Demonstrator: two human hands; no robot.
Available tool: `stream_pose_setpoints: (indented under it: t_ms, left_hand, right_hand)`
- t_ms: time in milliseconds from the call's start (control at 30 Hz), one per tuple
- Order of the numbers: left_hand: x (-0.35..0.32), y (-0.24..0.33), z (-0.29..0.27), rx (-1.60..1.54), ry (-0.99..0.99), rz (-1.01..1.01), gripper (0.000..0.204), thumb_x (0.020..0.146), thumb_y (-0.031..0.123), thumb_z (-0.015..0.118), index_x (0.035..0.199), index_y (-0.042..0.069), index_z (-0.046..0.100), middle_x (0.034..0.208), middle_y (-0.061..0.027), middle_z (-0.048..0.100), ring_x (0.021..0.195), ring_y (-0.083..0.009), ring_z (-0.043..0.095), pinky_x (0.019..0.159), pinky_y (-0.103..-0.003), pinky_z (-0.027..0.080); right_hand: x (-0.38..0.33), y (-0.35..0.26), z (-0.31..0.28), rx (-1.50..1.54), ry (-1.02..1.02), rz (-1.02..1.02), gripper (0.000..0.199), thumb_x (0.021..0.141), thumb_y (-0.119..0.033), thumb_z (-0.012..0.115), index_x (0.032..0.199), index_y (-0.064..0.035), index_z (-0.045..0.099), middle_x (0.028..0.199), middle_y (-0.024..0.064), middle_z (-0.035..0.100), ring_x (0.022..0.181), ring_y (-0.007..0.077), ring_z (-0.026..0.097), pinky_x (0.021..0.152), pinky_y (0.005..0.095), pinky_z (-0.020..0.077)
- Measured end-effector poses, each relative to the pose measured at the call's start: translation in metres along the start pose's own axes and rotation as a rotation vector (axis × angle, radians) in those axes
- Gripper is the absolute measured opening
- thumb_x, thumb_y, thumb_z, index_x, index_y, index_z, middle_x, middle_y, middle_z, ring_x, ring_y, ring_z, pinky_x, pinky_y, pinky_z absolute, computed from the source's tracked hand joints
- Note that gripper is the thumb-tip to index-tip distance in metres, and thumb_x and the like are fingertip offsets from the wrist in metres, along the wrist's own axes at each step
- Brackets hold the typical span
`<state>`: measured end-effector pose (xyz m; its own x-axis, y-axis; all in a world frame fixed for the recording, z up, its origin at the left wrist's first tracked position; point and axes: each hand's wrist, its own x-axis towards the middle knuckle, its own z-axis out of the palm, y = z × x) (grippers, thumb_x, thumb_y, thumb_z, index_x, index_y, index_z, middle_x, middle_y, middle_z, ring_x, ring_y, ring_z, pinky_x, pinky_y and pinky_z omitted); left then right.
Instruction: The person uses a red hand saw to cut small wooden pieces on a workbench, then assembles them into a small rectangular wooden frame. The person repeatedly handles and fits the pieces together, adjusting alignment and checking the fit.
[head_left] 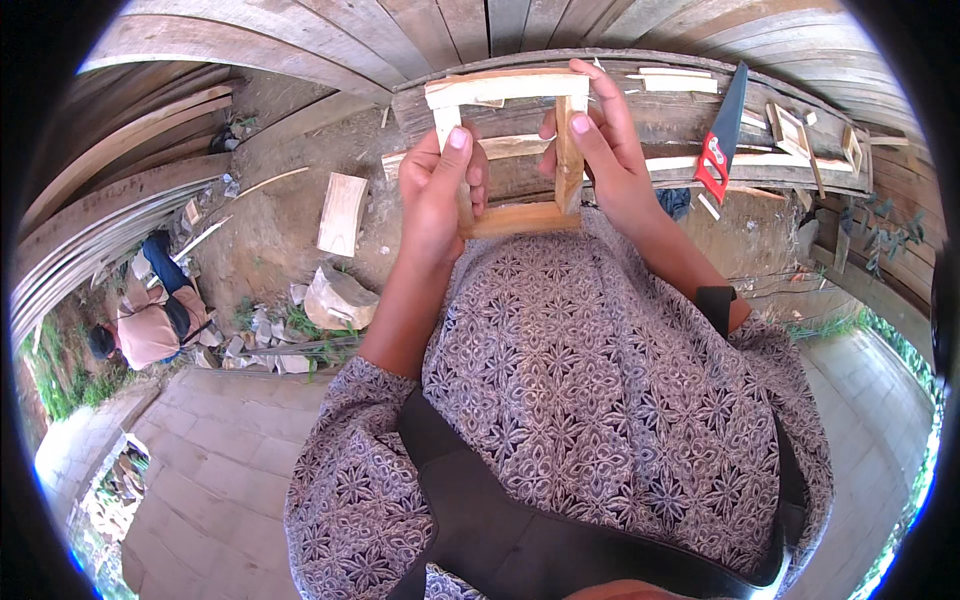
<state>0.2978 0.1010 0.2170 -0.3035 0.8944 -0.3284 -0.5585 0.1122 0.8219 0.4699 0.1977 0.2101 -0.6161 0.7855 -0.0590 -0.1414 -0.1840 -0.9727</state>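
We are holding a small rectangular wooden frame (pixel 510 150) up in front of our chest, above the patterned cloth of our shirt (pixel 590 370) and before the weathered plank bench (pixel 640 120). The frame is made of four pale, rough-sawn slats nailed at the corners, with splintery edges and an open middle. Its long axis is running up and down, slightly taller than wide, with its flat face turned toward us and its top slat leaning a little to the left. Our left hand (pixel 435 195) is grasping the left upright, thumb pressing flat along the slat. Our right hand (pixel 605 150) is gripping the right upright, fingers curling over the top corner. On the bench, right of the frame, a handsaw (pixel 722 135) with a dark blade and red handle is lying, beside more thin slats and another small frame (pixel 790 128). Left of the frame, a short board (pixel 342 212) is resting on bare dirt, and farther left a crouching person (pixel 150 320) is working.
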Motion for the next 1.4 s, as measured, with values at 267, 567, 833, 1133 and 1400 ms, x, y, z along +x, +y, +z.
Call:
stream_pose_setpoints:
  t_ms: [267, 567, 833, 1133, 1400]
  left_hand:
    - [0.013, 0.005, -0.003, 0.05, -0.111, -0.021, 0.04, 0.107, 0.039, 0.039, 0.119, 0.003, 0.052, 0.077, -0.0006, 0.047, 0.063, -0.0114, 0.047, 0.051, -0.026, 0.039]
    - [0.017, 0.021, 0.012, 0.163, -0.142, -0.14, 0.041, 0.103, 0.028, 0.042, 0.134, 0.002, 0.044, 0.096, -0.0096, 0.06, 0.08, -0.0182, 0.058, 0.072, -0.032, 0.05]
    - [0.032, 0.008, 0.001, 1.038, -0.1, 0.257, 0.028, 0.096, 0.014, 0.064, 0.121, 0.002, 0.058, 0.097, -0.0086, 0.066, 0.081, -0.0162, 0.065, 0.071, -0.03, 0.052]
    - [0.038, 0.013, 0.028, 1.474, -0.368, 0.489, 0.038, 0.088, 0.02, 0.07, 0.122, 0.005, 0.061, 0.103, -0.0162, 0.067, 0.087, -0.0354, 0.065, 0.074, -0.045, 0.053]
    - [0.042, 0.054, -0.024, 0.894, -0.175, 0.817, 0.046, 0.101, 0.04, 0.051, 0.128, 0.005, 0.059, 0.114, -0.0136, 0.067, 0.1, -0.0242, 0.064, 0.089, -0.038, 0.05]
  right_hand:
    - [0.024, 0.003, -0.018, 0.01, -0.052, 0.118, 0.051, 0.108, -0.026, 0.042, 0.156, -0.0171, 0.026, 0.112, 0.0133, 0.065, 0.09, 0.019, 0.069, 0.081, 0.0314, 0.0553]
    - [0.039, 0.043, -0.022, -0.071, 0.097, 0.04, 0.062, 0.105, -0.026, 0.053, 0.159, -0.0167, 0.025, 0.131, 0.0099, 0.06, 0.119, 0.0188, 0.057, 0.097, 0.033, 0.0485]
    - [0.021, 0.026, 0.001, 0.147, 0.092, 0.126, 0.045, 0.101, -0.034, 0.061, 0.136, -0.0054, 0.058, 0.116, 0.005, 0.066, 0.106, 0.0126, 0.062, 0.088, 0.0294, 0.052]
    - [0.023, 0.039, -0.019, 0.241, 0.24, 0.092, 0.035, 0.102, -0.034, 0.058, 0.116, -0.0018, 0.065, 0.096, 0.0052, 0.07, 0.082, 0.0131, 0.069, 0.076, 0.0275, 0.0579]
    - [0.025, 0.046, -0.048, 0.162, 0.141, 0.14, 0.038, 0.103, -0.033, 0.056, 0.124, -0.0012, 0.063, 0.102, 0.0052, 0.069, 0.09, 0.0134, 0.067, 0.081, 0.0309, 0.0583]
